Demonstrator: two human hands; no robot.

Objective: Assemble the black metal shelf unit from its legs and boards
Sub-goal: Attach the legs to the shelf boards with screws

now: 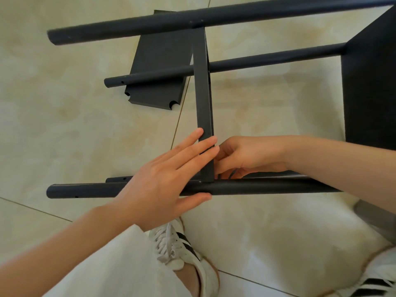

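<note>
Black legs (pixel 132 26) horizontal, board (pixel 202 93) crosswise

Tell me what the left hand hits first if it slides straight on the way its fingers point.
Probably the right hand. The left hand lies flat across the middle board, and the right hand's curled fingers sit just past its fingertips. Depth is unclear, so it might pass over.

Black metal shelf frame (pixel 278 58) lies on its side on the beige tiled floor (pixel 64 125), legs running left to right. Narrow black board (pixel 202 93) spans from nearest tube leg (pixel 85 190) to farthest tube leg (pixel 128 26). Wide black end board (pixel 372 93) closes the right end. Loose notched black board (pixel 158 67) lies flat on the floor behind, left of centre. Left hand (pixel 167 179) lies flat on the narrow board's near end. Right hand (pixel 246 155) sits just right of it.
</note>
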